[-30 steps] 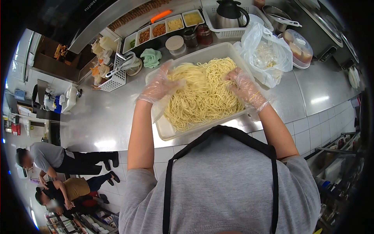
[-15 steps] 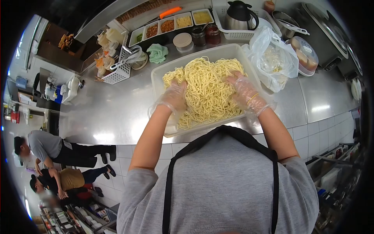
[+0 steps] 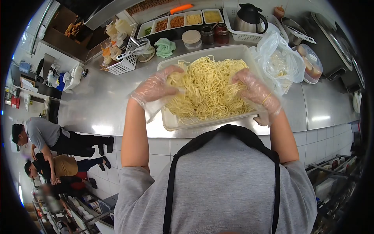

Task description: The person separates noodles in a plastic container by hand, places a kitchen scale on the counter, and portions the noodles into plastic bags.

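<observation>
A heap of yellow noodles (image 3: pixel 210 89) fills much of a pale plastic tub (image 3: pixel 170 124) on the steel counter. My left hand (image 3: pixel 157 86), in a clear plastic glove, curls its fingers round a loose bunch of noodles at the tub's left side; the strands there are blurred. On the right, my gloved right hand (image 3: pixel 253 89) has its fingers closed on noodles at the heap's edge, fingertips partly buried. A yellow band circles the right glove near the wrist.
A plastic bag (image 3: pixel 278 62) lies close on the tub's right, beside a lidded container (image 3: pixel 309 64). Behind stand a lidded round tub (image 3: pixel 191 39), sauce jars (image 3: pixel 221 34), topping trays (image 3: pixel 177 22) and a thermos jug (image 3: pixel 249 18). A green cloth (image 3: pixel 165 47) and white basket (image 3: pixel 124 64) sit at left.
My left hand has moved outward to the left and lifted a bunch of noodles. My right hand has shifted slightly right. The heap looks more spread and loosened.
</observation>
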Tool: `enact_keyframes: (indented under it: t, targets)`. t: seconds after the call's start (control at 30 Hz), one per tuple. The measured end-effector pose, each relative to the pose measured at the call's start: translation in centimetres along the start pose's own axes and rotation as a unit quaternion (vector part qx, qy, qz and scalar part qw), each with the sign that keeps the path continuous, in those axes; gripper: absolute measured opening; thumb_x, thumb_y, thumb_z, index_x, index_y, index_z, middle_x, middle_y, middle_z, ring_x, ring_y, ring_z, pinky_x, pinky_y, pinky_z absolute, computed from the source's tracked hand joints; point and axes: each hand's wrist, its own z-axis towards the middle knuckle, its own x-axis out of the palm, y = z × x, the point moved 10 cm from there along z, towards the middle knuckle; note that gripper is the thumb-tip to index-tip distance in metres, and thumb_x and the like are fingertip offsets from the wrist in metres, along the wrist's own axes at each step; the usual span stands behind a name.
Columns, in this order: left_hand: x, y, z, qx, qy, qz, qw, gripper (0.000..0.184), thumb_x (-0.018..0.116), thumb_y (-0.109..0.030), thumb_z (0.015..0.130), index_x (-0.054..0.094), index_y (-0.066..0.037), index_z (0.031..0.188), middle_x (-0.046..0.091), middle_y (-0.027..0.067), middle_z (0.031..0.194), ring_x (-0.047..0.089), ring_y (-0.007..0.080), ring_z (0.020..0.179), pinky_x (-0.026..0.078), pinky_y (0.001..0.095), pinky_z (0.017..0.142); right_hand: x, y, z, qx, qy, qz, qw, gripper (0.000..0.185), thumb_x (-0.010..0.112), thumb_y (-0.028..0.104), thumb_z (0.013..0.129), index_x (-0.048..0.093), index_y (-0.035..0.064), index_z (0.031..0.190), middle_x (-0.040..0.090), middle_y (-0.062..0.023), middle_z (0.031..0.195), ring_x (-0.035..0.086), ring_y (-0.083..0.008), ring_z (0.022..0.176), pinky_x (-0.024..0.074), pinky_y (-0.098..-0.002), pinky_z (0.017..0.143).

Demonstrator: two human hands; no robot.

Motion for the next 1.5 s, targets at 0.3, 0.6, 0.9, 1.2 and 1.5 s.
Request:
enact_keyframes:
  t: [0.3,0.6,0.9,1.2,1.5]
  targets:
    - [3.5,-0.7,4.6,-0.018,0.022,0.289,0.957,0.077,0.07,-0.04,0.069,0.042,-0.005,0.131,0.055,0.0204,0.119,0.052,0.0321,0.112,0.039,0.036,0.097,1.5,-6.3,-0.9,0.384,0.194,-0.094,0.898,0.093,0.076,0.037,0.067,0.026,0.0037,0.139,0.045,-0.0247,0.13,0.046,-0.0339,0.119,0.0375,-0.0352,0.098]
    - [10.3,2.6,8.7,0.007,0.051,0.33,0.943,0.104,0.078,-0.033,0.054,0.025,-0.003,0.138,0.054,0.0293,0.112,0.052,0.0381,0.109,0.041,0.0387,0.094,3.8,-7.1,-0.8,0.192,0.112,-0.091,0.971,0.093,0.077,0.028,0.061,0.03,0.0062,0.138,0.054,-0.0233,0.116,0.051,-0.0358,0.111,0.0402,-0.0378,0.095]
    - [6.4,3.8,8.6,-0.021,-0.044,0.153,0.987,0.078,0.074,-0.017,0.059,0.037,-0.013,0.127,0.057,0.0203,0.107,0.056,0.0335,0.101,0.043,0.0373,0.088,1.7,-6.5,-0.8,0.103,-0.049,0.047,0.992,0.054,0.065,0.003,0.066,0.05,0.0067,0.118,0.054,-0.0176,0.116,0.049,-0.0324,0.113,0.0388,-0.038,0.096]
    - [1.4,-3.8,3.5,0.032,-0.076,-0.132,0.988,0.062,0.069,0.0,0.062,0.047,-0.01,0.119,0.058,0.0068,0.105,0.058,0.015,0.09,0.048,0.028,0.08,-0.9,-4.4,-0.5,0.108,-0.14,0.155,0.972,0.039,0.064,0.0,0.067,0.055,0.0039,0.105,0.057,-0.0091,0.107,0.053,-0.0224,0.107,0.0405,-0.0322,0.092]
    - [1.4,-8.0,2.0,0.09,-0.052,-0.212,0.972,0.06,0.061,0.009,0.061,0.049,-0.009,0.117,0.05,0.0045,0.118,0.05,0.0146,0.106,0.044,0.0275,0.088,-1.5,-5.7,-1.0,0.065,-0.213,0.124,0.967,0.041,0.048,-0.01,0.064,0.055,0.0029,0.102,0.057,-0.0085,0.102,0.053,-0.0192,0.102,0.0387,-0.0297,0.094]
